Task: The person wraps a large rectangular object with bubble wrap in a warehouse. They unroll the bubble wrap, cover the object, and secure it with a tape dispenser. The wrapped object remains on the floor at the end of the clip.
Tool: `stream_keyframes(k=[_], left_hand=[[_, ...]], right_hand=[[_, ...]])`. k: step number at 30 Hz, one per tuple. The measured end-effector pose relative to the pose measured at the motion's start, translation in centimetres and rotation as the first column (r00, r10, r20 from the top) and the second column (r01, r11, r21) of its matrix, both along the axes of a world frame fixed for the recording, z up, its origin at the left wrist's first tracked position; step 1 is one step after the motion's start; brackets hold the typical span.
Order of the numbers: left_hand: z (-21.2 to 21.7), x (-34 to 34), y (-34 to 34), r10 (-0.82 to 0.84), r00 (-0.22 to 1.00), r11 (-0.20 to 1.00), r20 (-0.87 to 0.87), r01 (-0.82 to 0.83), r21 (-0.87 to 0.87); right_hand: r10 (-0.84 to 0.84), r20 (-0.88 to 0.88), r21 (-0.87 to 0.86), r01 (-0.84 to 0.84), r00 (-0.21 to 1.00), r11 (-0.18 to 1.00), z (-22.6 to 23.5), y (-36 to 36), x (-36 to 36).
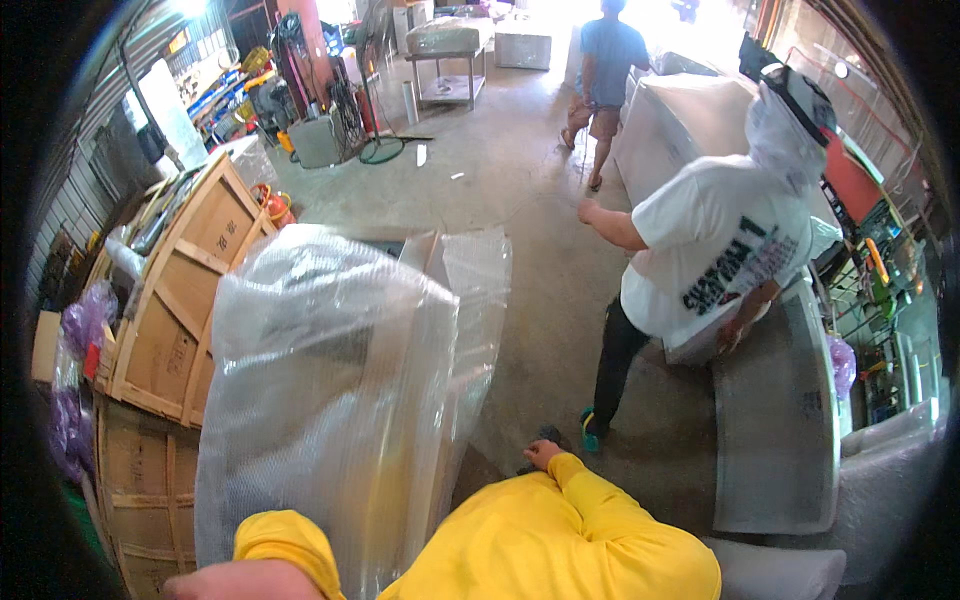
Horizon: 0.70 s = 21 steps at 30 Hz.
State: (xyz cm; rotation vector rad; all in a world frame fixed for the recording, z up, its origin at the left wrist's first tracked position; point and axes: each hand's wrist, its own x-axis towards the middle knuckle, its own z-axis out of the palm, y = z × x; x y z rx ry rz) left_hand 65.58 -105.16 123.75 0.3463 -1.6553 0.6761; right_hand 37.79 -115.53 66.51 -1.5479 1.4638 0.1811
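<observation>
My left hand (240, 582) is at the lower left edge, cut off by the frame and blurred, so its fingers are hidden. Its yellow sleeve overlaps the bottom of a large panel-like item in clear bubble wrap (320, 330), which stands directly before me. I cannot tell whether that hand touches the wrap. Right of the wrapped item, my right hand (543, 456) hangs low with its fingers curled in. A small dark thing (548, 434) shows just beyond these fingers. Whether they hold it is not visible.
Wooden crates (185, 290) line the left side. At right, a person in a white shirt (725, 240) stands by a wrapped grey panel (775, 420). Farther off, a person in a blue shirt (612, 60) walks past a large white wrapped box (680, 120). A metal table (447, 75) stands beyond.
</observation>
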Motion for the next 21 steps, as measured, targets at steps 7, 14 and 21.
stream_keyframes(k=[7, 14, 21], left_hand=[[-7.3, -6.4, -18.9, 0.022, 0.999, 0.725, 0.033, -0.038, 0.687], [-20.1, -11.7, -31.7, -0.131, 0.990, 0.200, 0.054, -0.027, 0.979], [-30.2, -16.1, -40.8, 0.093, 0.948, -0.173, -0.305, 0.317, 0.933]], right_hand=[[-0.139, 0.018, -0.110, 0.140, 0.990, 0.984, -1.2, -12.4, -9.2], [-0.135, -0.121, -0.067, 0.128, 0.983, 0.990, 1.8, -22.9, -22.9], [-0.043, -0.278, 0.024, 0.051, 0.960, 0.998, -0.4, -37.4, -28.3]])
